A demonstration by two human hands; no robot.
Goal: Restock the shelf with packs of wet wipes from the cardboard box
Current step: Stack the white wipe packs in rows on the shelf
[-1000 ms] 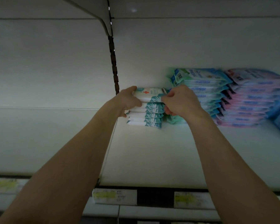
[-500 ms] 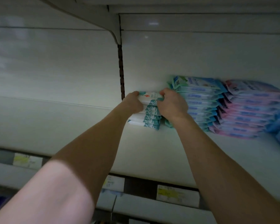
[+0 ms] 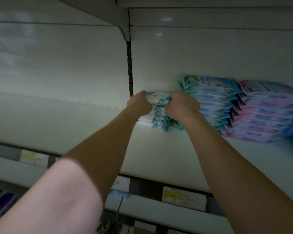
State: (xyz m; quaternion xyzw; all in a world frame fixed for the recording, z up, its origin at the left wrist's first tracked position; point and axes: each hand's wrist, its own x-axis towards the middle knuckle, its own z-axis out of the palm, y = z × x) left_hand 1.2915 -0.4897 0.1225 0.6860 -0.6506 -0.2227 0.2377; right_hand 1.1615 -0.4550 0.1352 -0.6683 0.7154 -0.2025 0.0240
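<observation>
The white wet-wipe packs with teal patterned ends (image 3: 160,119) lie flat in one stack at the back of the white shelf (image 3: 159,152), their teal ends turned toward you. The top pack (image 3: 156,96), marked with a small red emblem, is gripped between your left hand (image 3: 139,105) and your right hand (image 3: 183,105), one at each end. Just to the right stands a taller stack of blue-and-green packs (image 3: 213,98). A stack of pink-and-blue packs (image 3: 264,115) sits beside that one, touching it. Both are blurred.
</observation>
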